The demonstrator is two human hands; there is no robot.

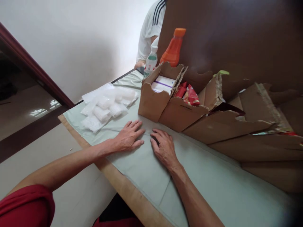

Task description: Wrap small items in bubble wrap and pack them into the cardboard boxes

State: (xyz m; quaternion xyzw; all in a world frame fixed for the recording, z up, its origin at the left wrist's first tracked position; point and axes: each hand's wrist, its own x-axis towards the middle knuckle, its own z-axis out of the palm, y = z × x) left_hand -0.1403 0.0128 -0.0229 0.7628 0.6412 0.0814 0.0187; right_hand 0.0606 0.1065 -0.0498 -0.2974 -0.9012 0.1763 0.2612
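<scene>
My left hand [128, 137] lies flat on the pale green tablecloth [142, 170], fingers spread, holding nothing. To its right my right hand [164, 148] rests on the same cloth with its fingers loosely stretched and slightly curved, also without anything in it. A small gap separates the two hands. Beyond the left hand lies a pile of clear bubble-wrap packets [106, 105], apart from the fingers. The nearest cardboard box [152, 102] stands just past both hands, with white boxes bearing a purple stripe [163, 83] inside it.
More open cardboard boxes [227, 127] run in a row along the right side, one holding red snack packets [189, 94]. Behind stand a water bottle [151, 61] and an orange bottle [172, 49]. A person in a white sleeve [153, 22] is at the far end. The table's wooden edge [132, 189] is near me.
</scene>
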